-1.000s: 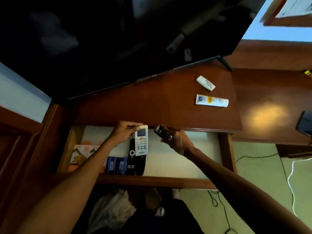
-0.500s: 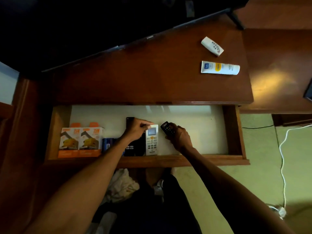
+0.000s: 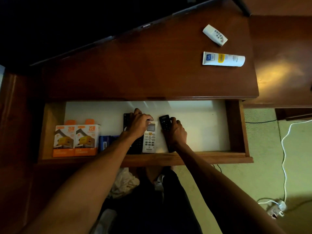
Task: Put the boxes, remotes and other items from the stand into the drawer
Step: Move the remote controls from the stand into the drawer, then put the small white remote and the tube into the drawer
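The open drawer [image 3: 236, 129] has a white floor. Two orange boxes [image 3: 76, 141] and a blue box [image 3: 104, 142] stand at its left. My left hand [image 3: 138, 124] rests on the top of a white remote [image 3: 150, 141], which lies flat beside black remotes [image 3: 125, 119]. My right hand [image 3: 177, 132] grips a black remote [image 3: 164, 123] lying on the drawer floor just right of the white one. On the stand top [image 3: 152, 68], at the right, lie a small white remote [image 3: 215, 35] and a white tube [image 3: 223, 59].
A dark TV [image 3: 67, 22] stands at the back of the stand. A white cable [image 3: 285, 149] runs over the green floor to a plug [image 3: 280, 206] at the right. Crumpled cloth [image 3: 125, 183] lies under the drawer.
Both hands lowered into the drawer. The white remote and the black remote went from held in the air to lying on the drawer floor. The camera tilted down.
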